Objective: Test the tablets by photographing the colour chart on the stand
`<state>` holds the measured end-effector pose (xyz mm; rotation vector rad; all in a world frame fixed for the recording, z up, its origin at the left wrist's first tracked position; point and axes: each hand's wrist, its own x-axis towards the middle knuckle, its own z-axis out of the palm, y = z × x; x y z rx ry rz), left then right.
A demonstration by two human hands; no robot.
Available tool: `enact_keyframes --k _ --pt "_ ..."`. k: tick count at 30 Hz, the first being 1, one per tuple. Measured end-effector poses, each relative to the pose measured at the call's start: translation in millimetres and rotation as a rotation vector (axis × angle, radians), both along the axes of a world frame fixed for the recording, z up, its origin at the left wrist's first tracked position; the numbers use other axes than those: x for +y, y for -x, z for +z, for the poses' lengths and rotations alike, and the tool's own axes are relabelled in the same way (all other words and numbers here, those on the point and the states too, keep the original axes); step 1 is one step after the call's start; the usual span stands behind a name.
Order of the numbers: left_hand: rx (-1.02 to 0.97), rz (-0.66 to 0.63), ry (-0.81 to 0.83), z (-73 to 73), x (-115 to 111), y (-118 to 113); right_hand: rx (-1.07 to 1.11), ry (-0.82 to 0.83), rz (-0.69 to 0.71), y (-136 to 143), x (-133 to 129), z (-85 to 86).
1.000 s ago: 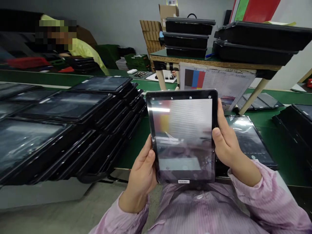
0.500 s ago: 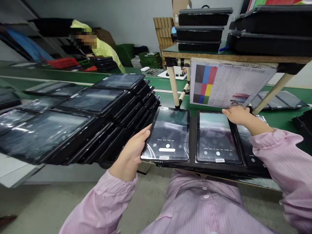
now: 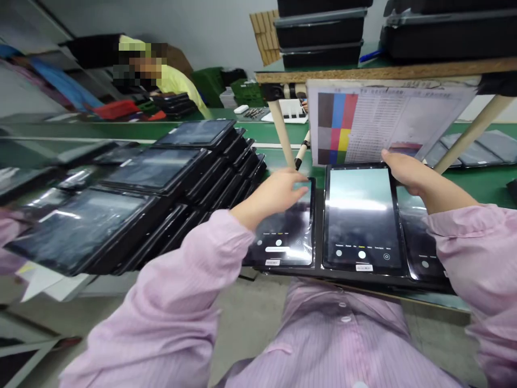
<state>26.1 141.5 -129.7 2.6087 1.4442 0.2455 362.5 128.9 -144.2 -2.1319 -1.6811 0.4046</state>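
Three tablets in clear film lie side by side in front of me, each with a camera-app screen. The middle tablet (image 3: 361, 215) has its top edge tipped up. My right hand (image 3: 412, 175) grips its upper right corner, thumb at the edge and fingers hidden behind. My left hand (image 3: 278, 194) is over the upper part of the left tablet (image 3: 288, 250), holding nothing, fingers stretched to the right and thumb apart. Whether it touches the screen I cannot tell. My right forearm partly covers the right tablet (image 3: 420, 237).
Stacked tablets in black trays (image 3: 157, 167) stand close on the left. A shelf (image 3: 371, 71) carries black boxes (image 3: 323, 32), with a colour-patch sheet (image 3: 363, 124) hanging under it. A co-worker in yellow (image 3: 177, 81) is across the green bench. Another person's pink sleeve shows at far left.
My left hand has let go of the left tablet's left edge and moved up over its top. The middle tablet's top edge has risen, with my right hand at its corner.
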Motion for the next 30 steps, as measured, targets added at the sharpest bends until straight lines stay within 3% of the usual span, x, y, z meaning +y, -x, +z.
enact_keyframes --k 3,5,9,13,19,25,30 --pt "0.209 0.076 0.061 -1.8 27 -47 0.473 0.021 -0.073 10 -15 4.2" --pt "0.291 0.104 0.102 -4.3 41 -64 0.812 -0.032 -0.104 12 -24 4.6" --pt "0.399 0.091 0.153 -1.8 53 -73 1.109 -0.205 -0.125 13 -41 -1.5" --pt "0.440 0.073 0.156 2.0 51 -74 1.310 -0.228 -0.102 27 -58 -10.1" --pt "0.433 0.076 0.167 2.4 48 -76 1.384 -0.145 -0.007 53 -77 -17.6" --pt "0.371 0.102 0.198 1.2 45 -78 1.139 -0.250 -0.215 67 -83 -20.7" --pt "0.186 0.146 0.190 8.2 42 -77 1.076 -0.321 -0.277 57 -95 -13.3"
